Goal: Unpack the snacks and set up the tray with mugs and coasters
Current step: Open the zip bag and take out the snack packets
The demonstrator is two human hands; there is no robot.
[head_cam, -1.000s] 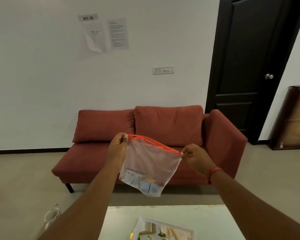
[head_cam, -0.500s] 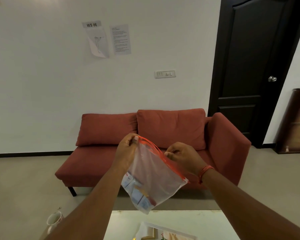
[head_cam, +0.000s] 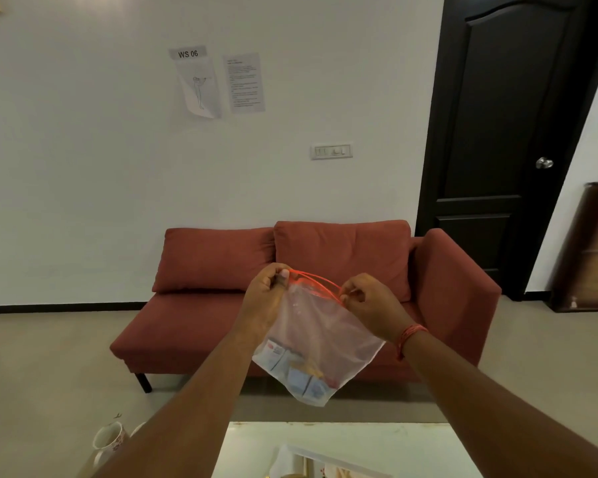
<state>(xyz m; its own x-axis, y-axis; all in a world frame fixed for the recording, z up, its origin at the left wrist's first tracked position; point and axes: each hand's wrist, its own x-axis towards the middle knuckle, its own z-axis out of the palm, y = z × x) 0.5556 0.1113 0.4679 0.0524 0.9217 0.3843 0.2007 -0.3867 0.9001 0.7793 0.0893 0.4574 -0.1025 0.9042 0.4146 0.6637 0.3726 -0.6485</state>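
I hold a clear plastic zip bag [head_cam: 320,334] with an orange-red seal strip in the air above the table. Several small snack packets [head_cam: 292,369] lie bunched in its lower corner. My left hand [head_cam: 268,300] pinches the left end of the seal strip. My right hand [head_cam: 368,305] pinches the strip near its middle, and the two sides of the strip bow slightly apart between my hands. A white mug [head_cam: 107,439] with a floral print shows at the lower left, partly hidden behind my left forearm. The tray [head_cam: 292,458] is cut off by the bottom edge.
A white table [head_cam: 342,439] fills the bottom centre. Behind the bag stands a red sofa [head_cam: 221,305] against a white wall. A dark door [head_cam: 508,132] is at the right, with a brown wooden piece [head_cam: 591,250] leaning beside it.
My right hand slid along the seal from the bag's right corner toward the left hand. The strip's two sides have parted a little and the bag hangs more steeply.
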